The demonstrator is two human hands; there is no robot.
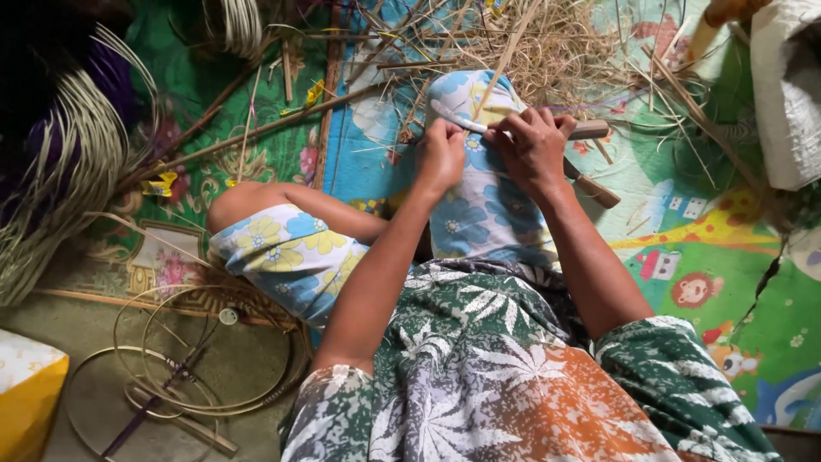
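Fingers (445, 137) of left hand (440, 158) pinched the strip (453, 115) over the knee (479, 103); right hand (534, 145) clenched the knife (590, 130) beside it. Best practice, judged: shallow blade, strokes away from knee, strip taut.

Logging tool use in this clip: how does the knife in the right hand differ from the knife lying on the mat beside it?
The held knife lies across the raised knee, gripped by the right hand, its pale blade pointing toward the left hand. The loose knife rests untouched on the mat, angled diagonally. The held knife shows blade and handle end; the loose one is partly hidden by the wrist. Both have wooden handles.
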